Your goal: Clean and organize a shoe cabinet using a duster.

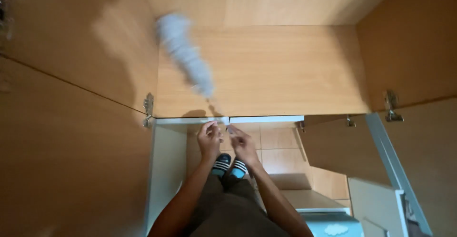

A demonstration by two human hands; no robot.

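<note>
Dusting a wooden cupboard's interior. Item: fluffy pale grey duster (185,56), blurred in motion, head lying across the cupboard shelf (285,75) toward its back left corner, thin handle running down to the shelf's front edge. Left hand (209,139) and right hand (240,142): both closed around the handle's lower end, side by side, just below that front edge. Open doors (71,146) stand either side, hinges (149,108) showing. Below: tiled floor (276,146) and striped slippers (229,165). Handling note, as judgement: a two-handed grip suits a long reach; sweeping from the back corners toward the front edge, with light pressure, would likely draw dust outward rather than packing it in.
</note>
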